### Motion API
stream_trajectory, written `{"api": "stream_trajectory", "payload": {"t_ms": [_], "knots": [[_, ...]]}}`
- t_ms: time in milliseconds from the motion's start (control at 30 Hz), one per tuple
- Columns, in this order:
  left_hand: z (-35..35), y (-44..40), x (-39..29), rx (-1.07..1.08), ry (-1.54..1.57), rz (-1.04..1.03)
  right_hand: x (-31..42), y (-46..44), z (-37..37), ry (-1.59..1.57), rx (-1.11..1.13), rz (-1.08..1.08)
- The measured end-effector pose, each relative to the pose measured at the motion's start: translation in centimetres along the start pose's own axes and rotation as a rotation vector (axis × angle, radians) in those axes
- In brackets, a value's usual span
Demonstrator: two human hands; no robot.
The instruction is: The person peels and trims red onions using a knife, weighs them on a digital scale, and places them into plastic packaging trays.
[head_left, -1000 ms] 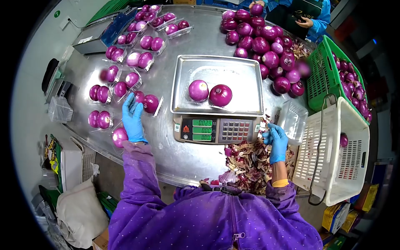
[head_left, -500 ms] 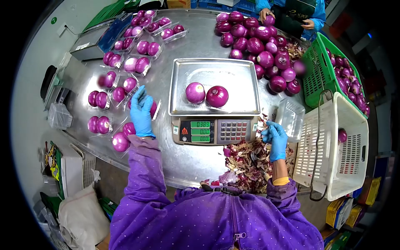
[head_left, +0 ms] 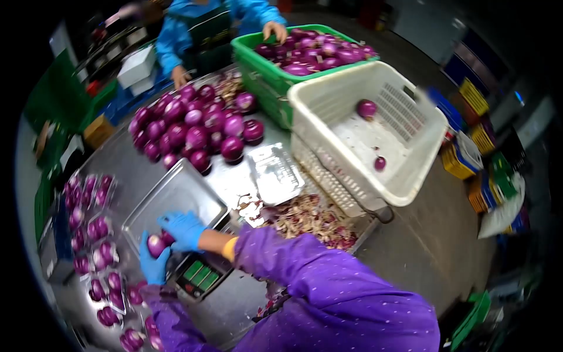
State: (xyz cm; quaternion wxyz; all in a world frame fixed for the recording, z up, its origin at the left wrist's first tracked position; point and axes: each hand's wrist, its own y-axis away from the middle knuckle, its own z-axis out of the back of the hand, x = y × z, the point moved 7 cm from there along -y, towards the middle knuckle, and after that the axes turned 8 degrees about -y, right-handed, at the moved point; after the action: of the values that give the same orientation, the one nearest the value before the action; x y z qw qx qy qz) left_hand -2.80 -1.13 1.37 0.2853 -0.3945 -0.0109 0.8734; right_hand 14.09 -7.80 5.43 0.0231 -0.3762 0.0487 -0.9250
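Observation:
Two red onions (head_left: 156, 246) sit together on the scale's metal tray (head_left: 176, 196), between my gloved hands. My left hand (head_left: 153, 265) curves round their left side, with the thumb and fingers against them. My right hand (head_left: 184, 230) lies over them from the right, its fingers wrapped on the far side. Whether the clear pack under them is off the tray cannot be made out. The scale's green display (head_left: 200, 274) shows below my right wrist, its digits blurred.
An onion pile (head_left: 196, 137), clear trays (head_left: 273, 173) and peelings (head_left: 311, 220) lie on the table. A white crate (head_left: 375, 138) and a green crate (head_left: 264, 88) stand right. Packed onions (head_left: 105, 255) line the left. A co-worker (head_left: 205, 35) stands across.
The view has swung right. Both my hands have come to the two onions on the scale, the left from the packed onions, the right from beside the scale. The co-worker's hand is now at the green crate.

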Motion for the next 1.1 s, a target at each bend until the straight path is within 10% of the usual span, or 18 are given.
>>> {"api": "stream_trajectory", "payload": {"t_ms": [533,1100], "knots": [[-0.8,1.5,-8.5,0.017,-0.005,-0.021,-0.6,3.9,3.5,0.125,-0.2,-0.02],[-3.4,0.0,0.2,-0.222,0.018,0.224,-3.0,-1.3,6.4,-0.049,0.021,0.205]]}}
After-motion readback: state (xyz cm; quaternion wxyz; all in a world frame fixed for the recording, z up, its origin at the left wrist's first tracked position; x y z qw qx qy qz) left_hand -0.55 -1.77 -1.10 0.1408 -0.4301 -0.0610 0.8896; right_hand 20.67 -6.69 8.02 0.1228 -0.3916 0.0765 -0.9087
